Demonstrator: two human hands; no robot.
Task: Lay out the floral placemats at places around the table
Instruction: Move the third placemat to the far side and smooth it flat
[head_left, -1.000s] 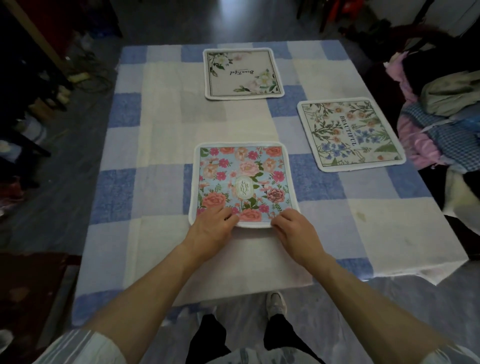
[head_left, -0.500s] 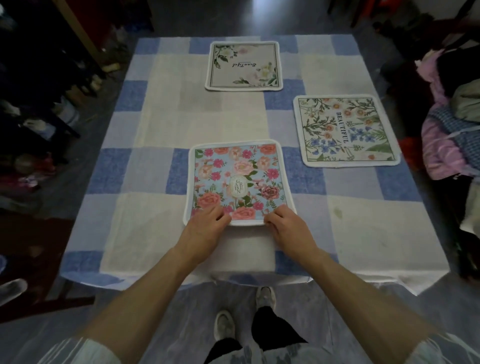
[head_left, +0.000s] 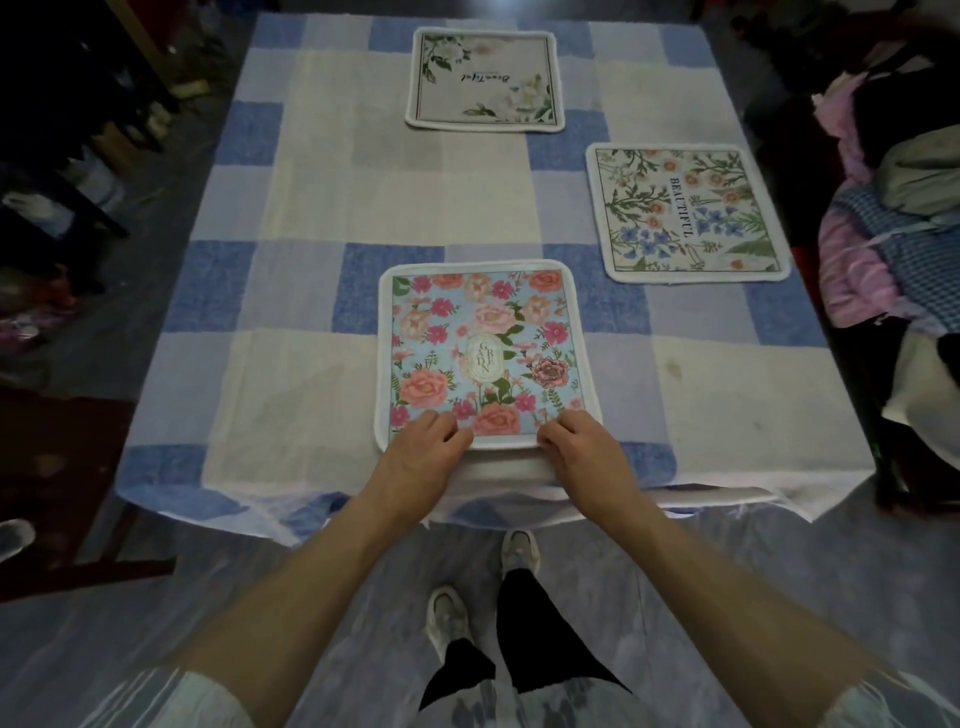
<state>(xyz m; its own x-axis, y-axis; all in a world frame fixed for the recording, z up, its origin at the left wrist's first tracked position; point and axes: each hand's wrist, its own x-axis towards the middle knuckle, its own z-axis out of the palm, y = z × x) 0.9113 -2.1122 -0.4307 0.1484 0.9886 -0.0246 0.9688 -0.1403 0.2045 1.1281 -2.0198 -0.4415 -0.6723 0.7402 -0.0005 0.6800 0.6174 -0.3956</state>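
A blue placemat with pink roses lies flat near the front edge of the table. My left hand grips its near-left edge and my right hand grips its near-right edge, fingers curled over the border. A cream placemat with blue and orange flowers lies at the right side. A pale placemat with white flowers lies at the far end.
The table wears a blue and white checked cloth that hangs over the front edge. A pile of clothes sits on a seat to the right. Dark furniture stands at the left. My feet are on the floor below.
The rose placemat has slid toward the front edge of the table with both hands on it. My view has moved back and down from the table.
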